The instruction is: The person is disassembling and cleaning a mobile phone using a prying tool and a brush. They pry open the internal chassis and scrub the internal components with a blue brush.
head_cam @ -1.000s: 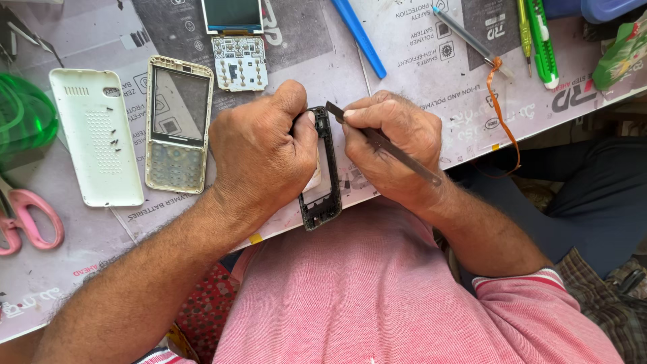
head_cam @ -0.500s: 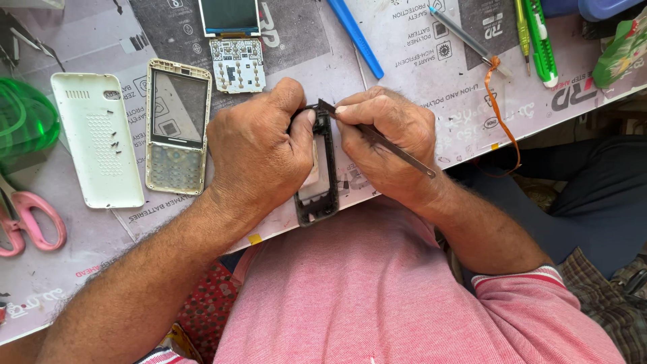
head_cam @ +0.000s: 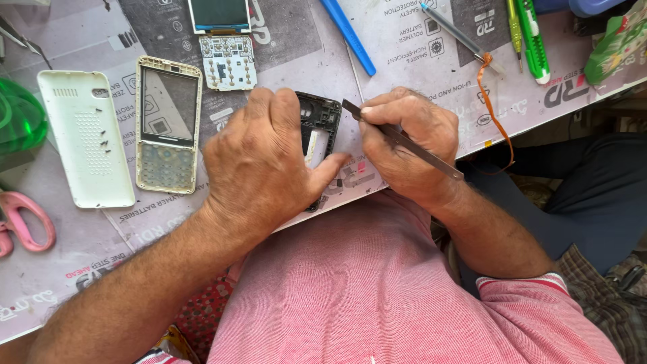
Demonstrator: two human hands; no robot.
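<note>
My left hand (head_cam: pixel 264 162) lies over a black phone frame (head_cam: pixel 319 128) that rests flat on the mat near the table's front edge, thumb stretched under its right side. My right hand (head_cam: pixel 408 141) grips grey metal tweezers (head_cam: pixel 404 141), their tip at the frame's upper right corner. Most of the frame is hidden under my left hand.
A white back cover (head_cam: pixel 84 138) with small screws on it and a gold-rimmed front housing (head_cam: pixel 167 133) lie at the left. A screen with keypad board (head_cam: pixel 226 40) sits above. Pink scissors (head_cam: pixel 23 222), a blue tool (head_cam: pixel 347 35), green pens (head_cam: pixel 532 37) and an orange wire (head_cam: pixel 495 114) lie around.
The phone frame was held up on edge between both hands; now it lies flat on the mat under my left hand. The tweezers' tip stays at its upper corner.
</note>
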